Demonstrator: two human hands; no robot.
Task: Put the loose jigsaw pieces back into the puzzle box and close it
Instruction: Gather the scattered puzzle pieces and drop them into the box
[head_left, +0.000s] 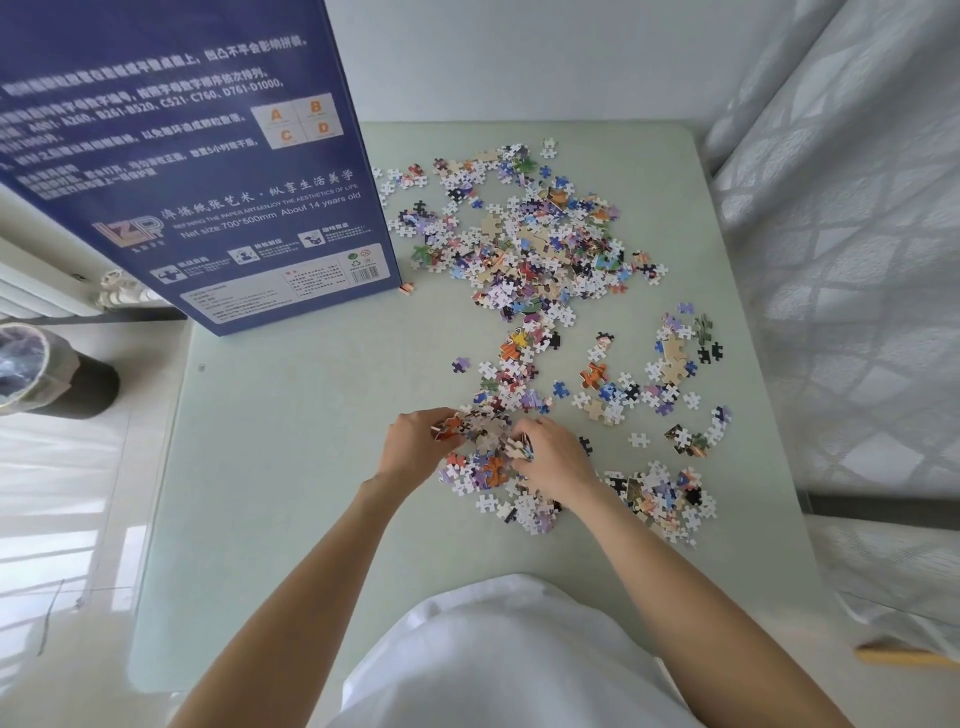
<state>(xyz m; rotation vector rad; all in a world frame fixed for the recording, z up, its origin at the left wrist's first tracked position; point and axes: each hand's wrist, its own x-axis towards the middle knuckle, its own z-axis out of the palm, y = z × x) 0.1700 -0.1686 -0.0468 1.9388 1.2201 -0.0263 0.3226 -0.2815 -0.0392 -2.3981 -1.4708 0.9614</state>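
Observation:
Many loose jigsaw pieces (535, 249) lie scattered over the right half of a pale green table (291, 457). The blue puzzle box (197, 156) stands upright at the table's far left, its printed side facing me. Near the table's front, my left hand (415, 441) and my right hand (553, 457) cup a small heap of pieces (488, 434) between them, fingers curled around it. More pieces lie under and beside both hands.
A white curtain (857, 260) hangs along the right edge of the table. On the floor at the left stand a waste bin (36, 371) with a plastic liner and a white radiator (47, 280). The table's left front part holds nothing.

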